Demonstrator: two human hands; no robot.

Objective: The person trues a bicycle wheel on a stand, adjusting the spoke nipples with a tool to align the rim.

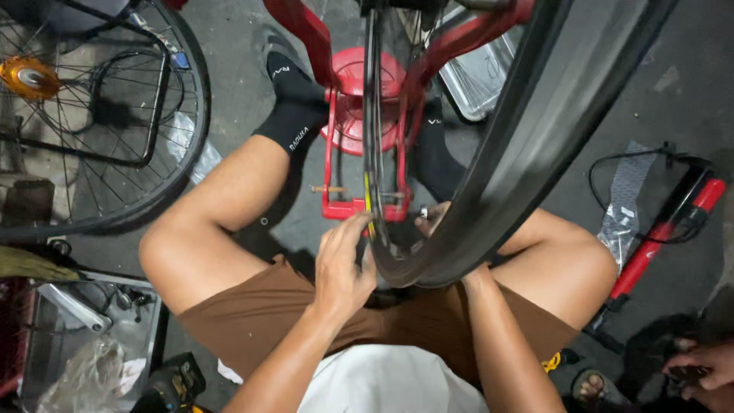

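A bicycle wheel rim (372, 115) stands upright in a red truing stand (359, 145) between my knees. A black tyre (535, 122) arcs from the top right down to the rim's lower edge. My left hand (344, 264) grips the rim and the tyre's edge at the bottom of the wheel. My right hand (437, 223) is mostly hidden behind the tyre; its fingers show at the tyre's inner side, pressed against it.
A spoked wheel (99, 122) with an orange hub lies at the left. A red floor pump (665, 233) lies at the right. A metal tray (478, 76) sits at the back. A bin of parts (84, 344) stands lower left. Another person's hand (703, 363) and foot show lower right.
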